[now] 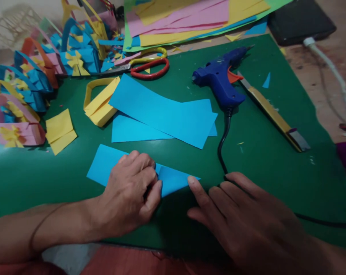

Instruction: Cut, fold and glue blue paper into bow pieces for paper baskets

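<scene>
My left hand, fingers curled and closed, presses on a folded blue paper strip on the green board. Its knuckles hide the middle of the strip. The right end of the strip is folded over, and the index fingertip of my right hand touches it there. The right thumb is held apart, with nothing between thumb and finger. Just beyond my hands, more blue paper strips overlap one another. A small yellow paper basket stands against their left end.
A blue glue gun lies at right, its cord running under my right hand. Beside it is a yellow cutter knife with its blade out. Scissors, finished paper baskets, a folded yellow paper and stacked coloured sheets lie around.
</scene>
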Demonstrator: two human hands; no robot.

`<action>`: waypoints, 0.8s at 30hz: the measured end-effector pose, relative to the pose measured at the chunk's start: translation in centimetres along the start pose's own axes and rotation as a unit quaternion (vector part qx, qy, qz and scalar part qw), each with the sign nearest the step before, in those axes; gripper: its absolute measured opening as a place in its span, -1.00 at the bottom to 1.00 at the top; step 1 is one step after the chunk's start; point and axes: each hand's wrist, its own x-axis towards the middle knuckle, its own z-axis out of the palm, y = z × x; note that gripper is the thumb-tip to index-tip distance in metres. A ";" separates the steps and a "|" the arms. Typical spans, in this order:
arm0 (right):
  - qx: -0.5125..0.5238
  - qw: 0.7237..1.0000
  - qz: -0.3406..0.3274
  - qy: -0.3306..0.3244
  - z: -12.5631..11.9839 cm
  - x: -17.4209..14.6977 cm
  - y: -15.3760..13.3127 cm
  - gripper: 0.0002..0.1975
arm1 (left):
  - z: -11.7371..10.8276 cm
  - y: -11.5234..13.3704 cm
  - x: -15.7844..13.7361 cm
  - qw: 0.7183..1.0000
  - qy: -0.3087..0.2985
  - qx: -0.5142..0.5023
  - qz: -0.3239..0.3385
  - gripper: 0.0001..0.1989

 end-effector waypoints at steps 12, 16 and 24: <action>0.012 1.000 0.001 0.005 0.3 0.1 0.0 -0.67 | 0.2 -0.8 -0.7 0.999 -0.012 0.038 0.022 -0.91; 0.012 1.000 0.002 0.013 0.4 0.1 0.0 -0.67 | 0.3 -1.2 -1.3 0.998 -0.003 0.041 0.046 -0.86; 0.013 1.000 0.002 0.012 0.5 0.1 0.1 -0.69 | 0.5 -1.6 -1.5 0.996 0.019 0.050 0.069 -0.82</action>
